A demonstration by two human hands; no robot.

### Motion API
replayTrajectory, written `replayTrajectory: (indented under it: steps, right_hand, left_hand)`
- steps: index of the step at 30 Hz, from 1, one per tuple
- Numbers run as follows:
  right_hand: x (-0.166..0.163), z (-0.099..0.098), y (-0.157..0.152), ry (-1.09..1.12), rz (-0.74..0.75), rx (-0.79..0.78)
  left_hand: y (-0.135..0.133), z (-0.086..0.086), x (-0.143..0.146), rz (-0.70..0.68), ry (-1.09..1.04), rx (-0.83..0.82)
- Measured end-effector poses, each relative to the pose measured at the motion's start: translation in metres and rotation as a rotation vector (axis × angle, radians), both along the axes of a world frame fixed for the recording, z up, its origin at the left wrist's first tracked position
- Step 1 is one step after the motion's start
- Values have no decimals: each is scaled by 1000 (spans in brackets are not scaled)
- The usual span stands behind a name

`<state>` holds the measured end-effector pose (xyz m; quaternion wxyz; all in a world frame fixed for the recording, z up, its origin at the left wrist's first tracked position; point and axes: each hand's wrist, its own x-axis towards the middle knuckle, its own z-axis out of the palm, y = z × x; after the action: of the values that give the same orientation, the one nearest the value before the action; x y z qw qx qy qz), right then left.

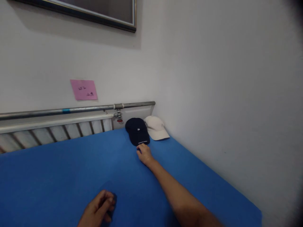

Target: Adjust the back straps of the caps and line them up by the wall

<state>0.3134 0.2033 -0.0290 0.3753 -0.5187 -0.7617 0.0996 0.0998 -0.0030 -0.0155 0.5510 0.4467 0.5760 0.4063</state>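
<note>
A dark navy cap (137, 130) lies on the blue surface (59, 170) near the far corner. Beside it on the right sits a cream cap (156, 127), close to the wall. My right hand (144, 153) is stretched far forward and rests at the navy cap's brim, fingers curled at its edge; whether it grips the brim I cannot make out. My left hand (98, 209) lies near the bottom of the view on the blue surface, its fingers curled in loosely with nothing visible in them.
A metal pipe (71, 110) with a valve and a white radiator (54, 127) run along the back wall. A pink note (83, 89) is stuck on the wall under a dark picture frame (94, 14). The white wall bounds the right side.
</note>
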Motion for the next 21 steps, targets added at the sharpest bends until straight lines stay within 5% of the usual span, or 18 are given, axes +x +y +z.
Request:
replayTrajectory:
  steps: [6, 13, 16, 21]
  right_hand:
    - [-7, 15, -33, 43, 187, -38]
    - [-14, -14, -34, -72, 365, -4]
    - [-13, -21, -37, -132, 368, 27]
    - [-17, -11, -43, -237, 333, 7]
  left_hand:
    - [-3, 18, 9, 85, -124, 62]
    - [-3, 17, -47, 609, -94, 60]
    - [-39, 19, -82, 890, -13, 142]
    - [-136, 31, -150, 1433, 257, 304]
